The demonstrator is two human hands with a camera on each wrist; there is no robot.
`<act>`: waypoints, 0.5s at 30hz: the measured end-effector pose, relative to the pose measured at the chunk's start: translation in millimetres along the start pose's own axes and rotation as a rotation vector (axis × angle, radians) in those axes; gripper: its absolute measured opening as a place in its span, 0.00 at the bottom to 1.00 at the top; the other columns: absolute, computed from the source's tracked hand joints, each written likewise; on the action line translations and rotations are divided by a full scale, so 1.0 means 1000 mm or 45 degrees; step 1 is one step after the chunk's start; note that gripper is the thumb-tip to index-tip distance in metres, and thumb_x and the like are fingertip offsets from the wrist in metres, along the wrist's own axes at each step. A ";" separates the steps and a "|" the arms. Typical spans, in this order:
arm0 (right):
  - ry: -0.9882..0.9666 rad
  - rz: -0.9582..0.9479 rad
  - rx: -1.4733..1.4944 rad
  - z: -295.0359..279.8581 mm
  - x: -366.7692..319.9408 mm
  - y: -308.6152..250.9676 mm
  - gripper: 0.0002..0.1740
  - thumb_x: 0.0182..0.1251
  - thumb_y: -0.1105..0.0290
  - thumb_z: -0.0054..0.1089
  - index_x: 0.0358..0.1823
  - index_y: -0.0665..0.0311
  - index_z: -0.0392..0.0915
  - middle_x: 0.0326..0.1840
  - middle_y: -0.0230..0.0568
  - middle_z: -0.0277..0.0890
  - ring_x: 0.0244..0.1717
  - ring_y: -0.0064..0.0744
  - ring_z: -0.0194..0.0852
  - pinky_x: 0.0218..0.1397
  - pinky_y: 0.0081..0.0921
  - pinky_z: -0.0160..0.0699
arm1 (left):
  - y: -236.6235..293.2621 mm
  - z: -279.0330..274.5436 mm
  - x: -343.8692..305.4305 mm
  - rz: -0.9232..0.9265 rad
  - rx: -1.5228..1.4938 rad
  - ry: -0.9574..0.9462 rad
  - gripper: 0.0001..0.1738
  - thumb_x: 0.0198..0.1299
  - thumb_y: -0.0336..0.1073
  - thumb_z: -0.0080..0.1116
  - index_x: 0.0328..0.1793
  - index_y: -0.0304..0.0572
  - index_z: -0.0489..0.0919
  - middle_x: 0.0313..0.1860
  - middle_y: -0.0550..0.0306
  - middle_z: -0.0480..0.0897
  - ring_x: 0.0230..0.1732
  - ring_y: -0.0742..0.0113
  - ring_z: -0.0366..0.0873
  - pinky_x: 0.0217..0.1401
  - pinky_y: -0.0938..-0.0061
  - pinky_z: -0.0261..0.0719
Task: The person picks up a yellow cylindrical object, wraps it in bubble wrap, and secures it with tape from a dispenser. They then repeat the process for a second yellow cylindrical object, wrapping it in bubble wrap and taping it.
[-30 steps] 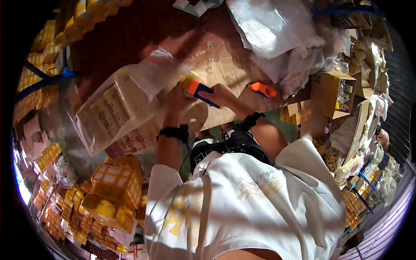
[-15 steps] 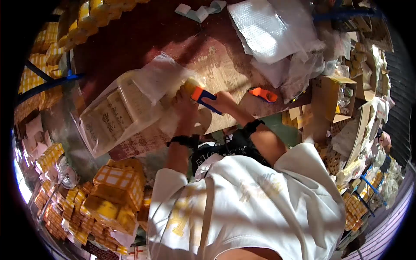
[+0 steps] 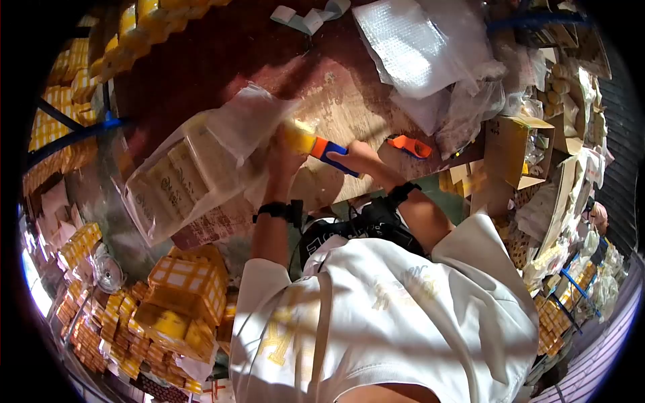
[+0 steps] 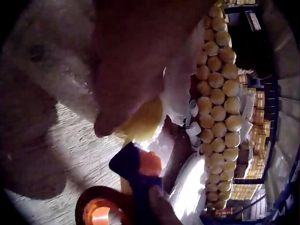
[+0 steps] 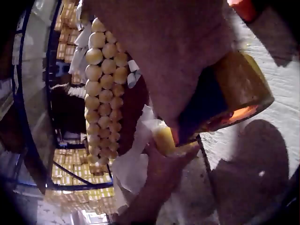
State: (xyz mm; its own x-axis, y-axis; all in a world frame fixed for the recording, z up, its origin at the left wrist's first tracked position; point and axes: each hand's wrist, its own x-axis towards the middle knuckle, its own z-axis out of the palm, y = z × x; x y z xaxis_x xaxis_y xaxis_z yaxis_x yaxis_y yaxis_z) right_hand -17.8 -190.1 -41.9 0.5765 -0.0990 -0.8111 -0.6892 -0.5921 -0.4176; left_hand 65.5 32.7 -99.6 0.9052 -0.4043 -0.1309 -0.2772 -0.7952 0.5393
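Observation:
My right hand (image 3: 361, 159) grips a blue and orange tape dispenser (image 3: 339, 158). A wide brownish-yellow roll of tape (image 5: 246, 82) sits in it, seen in the right wrist view. My left hand (image 5: 157, 176) holds a shiny yellow object (image 3: 299, 138) between thumb and fingers; its kind I cannot tell. The dispenser's orange end points left, right at the yellow object. Beside the left hand, on the table, lies a clear plastic bag (image 3: 245, 124) with printed brown packs (image 3: 168, 178) inside.
A second orange tool (image 3: 410, 146) lies on the worn wooden table (image 3: 342, 101), right of my hands. Bubble wrap (image 3: 403, 47) and loose plastic are at the back right, near an open carton (image 3: 514, 151). Yellow stacked goods (image 3: 181, 289) stand on the left. Pale strips (image 3: 310, 20) lie at the far edge.
The tape dispenser and my right hand have shifted right and slightly toward me. More of the yellow object shows at my left hand. The bag of packs stays in roughly the same place.

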 end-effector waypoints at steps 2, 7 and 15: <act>0.086 0.084 -0.134 -0.008 -0.005 -0.017 0.41 0.60 0.31 0.63 0.28 0.71 0.85 0.23 0.46 0.83 0.26 0.39 0.87 0.31 0.37 0.84 | 0.009 0.000 0.004 -0.078 0.041 -0.057 0.65 0.41 0.43 0.81 0.84 0.48 0.52 0.62 0.35 0.76 0.60 0.34 0.77 0.59 0.49 0.80; 0.243 0.264 -0.152 0.009 0.003 -0.064 0.31 0.57 0.40 0.65 0.33 0.68 0.88 0.25 0.44 0.84 0.28 0.42 0.87 0.32 0.39 0.83 | 0.010 0.004 -0.002 -0.146 0.171 -0.112 0.61 0.43 0.40 0.79 0.82 0.47 0.53 0.62 0.36 0.76 0.59 0.34 0.78 0.58 0.47 0.80; 0.534 0.077 -0.387 0.062 -0.011 -0.037 0.30 0.62 0.39 0.61 0.34 0.64 0.86 0.30 0.44 0.85 0.34 0.43 0.85 0.39 0.42 0.82 | -0.040 0.043 0.009 -0.116 -0.015 -0.031 0.59 0.41 0.46 0.80 0.78 0.47 0.57 0.62 0.38 0.77 0.58 0.39 0.79 0.59 0.47 0.80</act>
State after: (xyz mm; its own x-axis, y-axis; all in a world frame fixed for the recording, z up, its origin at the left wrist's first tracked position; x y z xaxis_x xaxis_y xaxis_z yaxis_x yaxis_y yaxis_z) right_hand -25.7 -117.3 -42.9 0.7088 -0.4153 -0.5703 -0.6041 -0.7748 -0.1866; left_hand 70.8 41.3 -158.0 0.9183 -0.3418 -0.1998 -0.1905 -0.8239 0.5337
